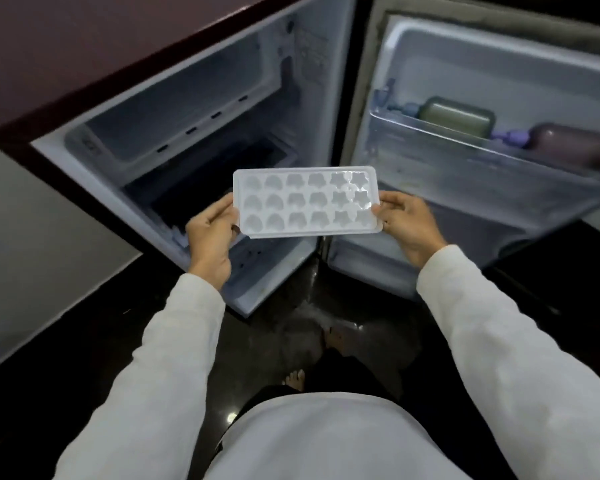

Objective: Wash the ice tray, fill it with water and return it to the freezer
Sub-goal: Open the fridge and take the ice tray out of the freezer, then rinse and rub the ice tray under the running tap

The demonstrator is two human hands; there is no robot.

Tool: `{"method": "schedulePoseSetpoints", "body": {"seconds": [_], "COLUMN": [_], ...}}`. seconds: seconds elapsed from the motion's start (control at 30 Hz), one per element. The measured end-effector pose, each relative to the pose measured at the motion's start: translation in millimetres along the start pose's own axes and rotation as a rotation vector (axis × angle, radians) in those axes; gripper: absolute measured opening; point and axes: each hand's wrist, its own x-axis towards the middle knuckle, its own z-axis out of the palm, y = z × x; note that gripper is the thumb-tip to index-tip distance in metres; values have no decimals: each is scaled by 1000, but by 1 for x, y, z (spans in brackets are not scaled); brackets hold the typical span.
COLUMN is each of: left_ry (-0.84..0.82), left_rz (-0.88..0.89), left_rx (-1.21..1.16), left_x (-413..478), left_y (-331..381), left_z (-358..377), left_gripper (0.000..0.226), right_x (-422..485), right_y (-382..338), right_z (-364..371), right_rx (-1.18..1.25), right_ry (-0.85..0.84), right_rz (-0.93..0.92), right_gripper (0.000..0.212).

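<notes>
A white plastic ice tray point(305, 202) with star-shaped cells is held level in front of the open freezer compartment point(201, 133). My left hand point(212, 233) grips its left short end, thumb on the rim. My right hand point(409, 223) pinches its right short end. Whether the cells hold water is not clear. The freezer cavity is pale inside, with a dark space point(222, 188) below its shelf.
The freezer door point(482, 81) stands open to the right; its shelf holds a green bottle point(458, 117) and a purple bottle point(568, 143) lying down. A pale wall point(32, 237) is at the left. The dark glossy floor point(274, 327) lies below, with my bare feet on it.
</notes>
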Motion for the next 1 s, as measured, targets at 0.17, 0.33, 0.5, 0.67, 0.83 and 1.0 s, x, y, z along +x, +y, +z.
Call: {"method": "schedulePoseSetpoints", "body": {"seconds": [0.17, 0.33, 0.5, 0.67, 0.83, 1.0], "left_ry": [-243, -432, -668, -857, -1012, -1141], "left_rz": [-52, -90, -118, -116, -111, -117], "left_rx": [101, 191, 320, 434, 490, 527], "left_x": [-29, -66, -104, -155, -227, -301], "left_y": [-24, -42, -69, -108, -147, -180], "left_z": [34, 82, 152, 237, 313, 374], "left_gripper": [29, 24, 27, 31, 31, 34], "right_x": [-63, -115, -173, -220, -260, -303], "right_y": [37, 67, 98, 135, 169, 191], "right_z": [-54, -107, -174, -243, -309, -370], "right_rx": [84, 163, 231, 355, 458, 505], "right_ry": [210, 427, 632, 835, 1036, 1186], "right_rz": [64, 81, 111, 135, 158, 176], "right_gripper": [20, 19, 22, 22, 21, 29]}}
